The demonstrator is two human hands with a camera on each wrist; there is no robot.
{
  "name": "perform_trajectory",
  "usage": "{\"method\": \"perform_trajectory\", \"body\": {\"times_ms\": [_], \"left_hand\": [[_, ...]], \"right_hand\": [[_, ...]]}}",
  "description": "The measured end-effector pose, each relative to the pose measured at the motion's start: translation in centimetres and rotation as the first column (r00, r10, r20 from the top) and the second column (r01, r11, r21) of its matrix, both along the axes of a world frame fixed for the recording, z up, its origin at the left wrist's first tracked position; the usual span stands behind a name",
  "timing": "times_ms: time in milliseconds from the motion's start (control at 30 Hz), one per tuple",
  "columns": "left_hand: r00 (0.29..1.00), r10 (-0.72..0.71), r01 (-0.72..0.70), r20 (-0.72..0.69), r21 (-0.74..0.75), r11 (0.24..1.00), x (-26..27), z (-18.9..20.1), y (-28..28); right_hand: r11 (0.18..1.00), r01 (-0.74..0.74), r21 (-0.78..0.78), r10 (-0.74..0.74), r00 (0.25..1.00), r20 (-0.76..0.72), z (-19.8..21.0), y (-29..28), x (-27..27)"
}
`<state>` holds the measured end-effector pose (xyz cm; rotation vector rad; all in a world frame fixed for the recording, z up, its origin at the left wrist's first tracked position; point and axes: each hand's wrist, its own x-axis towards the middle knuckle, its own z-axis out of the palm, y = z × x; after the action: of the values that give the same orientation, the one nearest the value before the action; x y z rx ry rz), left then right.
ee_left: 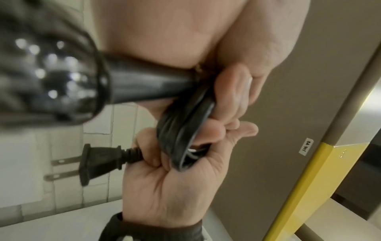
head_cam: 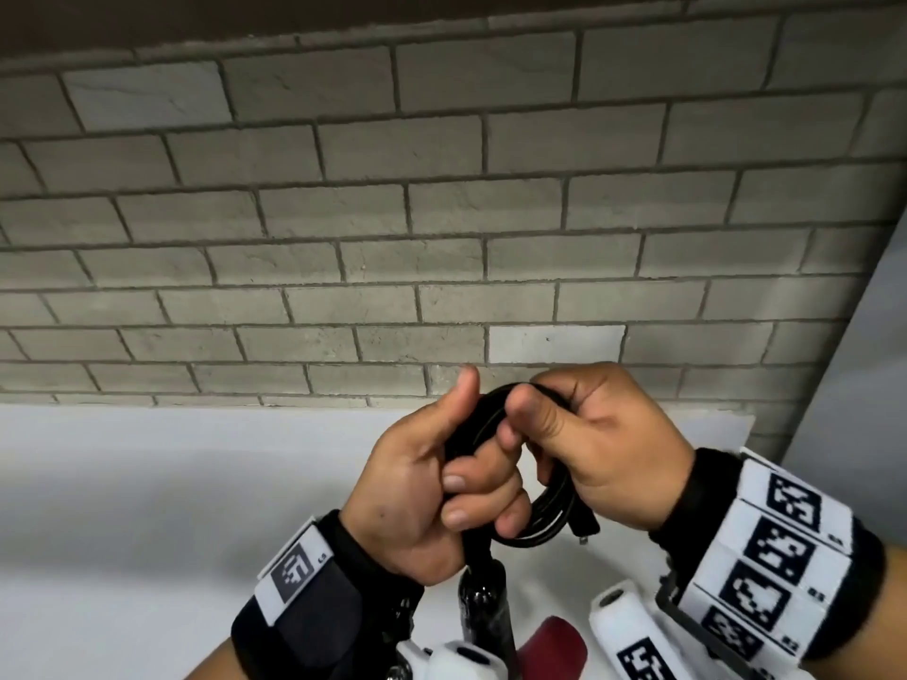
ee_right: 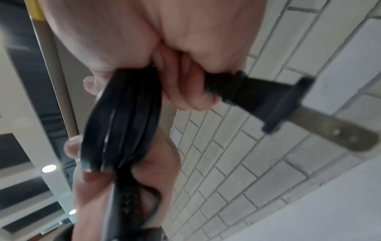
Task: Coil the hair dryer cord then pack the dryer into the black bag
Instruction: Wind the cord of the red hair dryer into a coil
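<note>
Both hands meet above the white worktop (head_cam: 147,483) in the head view, close before a grey brick wall (head_cam: 441,213). The left hand (head_cam: 417,488) has its fingers curled round the coiled black cord (head_cam: 554,512), thumb raised beside the loops; the right hand (head_cam: 599,434) closes its grip on the top of the same coil. The plug (head_cam: 586,525) juts from the coil's lower right. Beneath the left hand the hair dryer (head_cam: 483,615) hangs by its dark handle at the frame's bottom edge, with a dark red part (head_cam: 554,645) beside it. The worktop spreads bare to the left, and a pale panel (head_cam: 859,385) bounds it on the right.

Seen from the left wrist, the dryer's glossy body (ee_left: 47,73) fills the upper left, blurred. The coil (ee_left: 183,130) is pinched between the two hands, and the right hand (ee_left: 175,187) also holds the cord just behind the two-pronged plug (ee_left: 97,163), whose prongs point toward the tiled wall. A yellow edge strip (ee_left: 305,187) runs down a beige column at the right.

Seen from the right wrist, the right hand's fingers (ee_right: 185,91) wrap the plug's neck (ee_right: 257,96), its prongs aimed at the brick wall. The coil's loops (ee_right: 123,130) lie stacked flat, gripped below by the left hand (ee_right: 123,195). No view shows the black bag
</note>
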<state>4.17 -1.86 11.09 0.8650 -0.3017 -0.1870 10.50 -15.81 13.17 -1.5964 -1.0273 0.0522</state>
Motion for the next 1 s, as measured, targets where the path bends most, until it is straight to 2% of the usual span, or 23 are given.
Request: {"method": "perform_trajectory", "body": {"times_ms": [67, 167, 267, 400, 500, 600, 700, 767, 833, 900, 1000], "left_hand": [[0.996, 0.075, -0.071, -0.051, 0.079, 0.994, 0.0, 0.1, 0.0], [0.99, 0.134, -0.12, -0.053, 0.216, 0.969, -0.1, 0.2, 0.0], [0.995, 0.096, -0.087, -0.018, 0.278, 0.957, -0.2, 0.2, -0.1], [0.992, 0.047, -0.084, 0.119, 0.323, 0.943, -0.4, -0.2, -0.4], [0.984, 0.072, -0.125, 0.165, 0.337, 0.933, -0.5, -0.1, -0.5], [0.986, 0.115, -0.151, 0.12, 0.366, 0.918, -0.5, 0.0, -0.2], [0.99, 0.116, -0.133, 0.079, 0.268, 0.954, -0.5, -0.4, 0.1], [0.993, 0.09, -0.102, 0.072, 0.195, 0.976, -0.5, -0.8, 0.3], [0.996, 0.064, -0.072, 0.063, 0.143, 0.987, -0.4, -0.8, 0.2], [0.996, 0.078, -0.083, 0.049, 0.115, 0.99, -0.2, -0.6, -0.2], [0.977, 0.206, -0.213, 0.06, 0.167, 0.963, 0.1, -0.2, -1.0]], "right_hand": [[0.999, 0.022, -0.034, -0.018, 0.994, 0.109, -0.1, -0.1, 0.3], [0.987, 0.084, -0.135, -0.047, 0.966, 0.254, 1.5, -0.9, 1.0], [0.974, 0.058, -0.218, 0.011, 0.953, 0.301, 4.1, -1.3, 1.5], [0.979, 0.013, -0.202, 0.057, 0.94, 0.335, 5.9, -0.8, 1.6], [0.99, 0.03, -0.138, 0.015, 0.949, 0.314, 5.4, -0.7, 1.8], [0.996, 0.008, -0.094, 0.015, 0.969, 0.245, 4.4, -1.1, 2.4], [0.967, -0.103, -0.231, 0.143, 0.976, 0.162, 2.8, -1.7, 2.3], [0.954, -0.132, -0.27, 0.16, 0.984, 0.081, 1.4, -1.4, 1.5], [0.987, -0.077, -0.14, 0.079, 0.997, 0.014, 0.1, -0.7, 1.0], [0.998, 0.056, -0.016, -0.055, 0.998, 0.014, -0.3, 0.0, 1.0], [0.978, 0.19, 0.082, -0.19, 0.982, -0.002, 0.3, 0.3, 1.1]]}}
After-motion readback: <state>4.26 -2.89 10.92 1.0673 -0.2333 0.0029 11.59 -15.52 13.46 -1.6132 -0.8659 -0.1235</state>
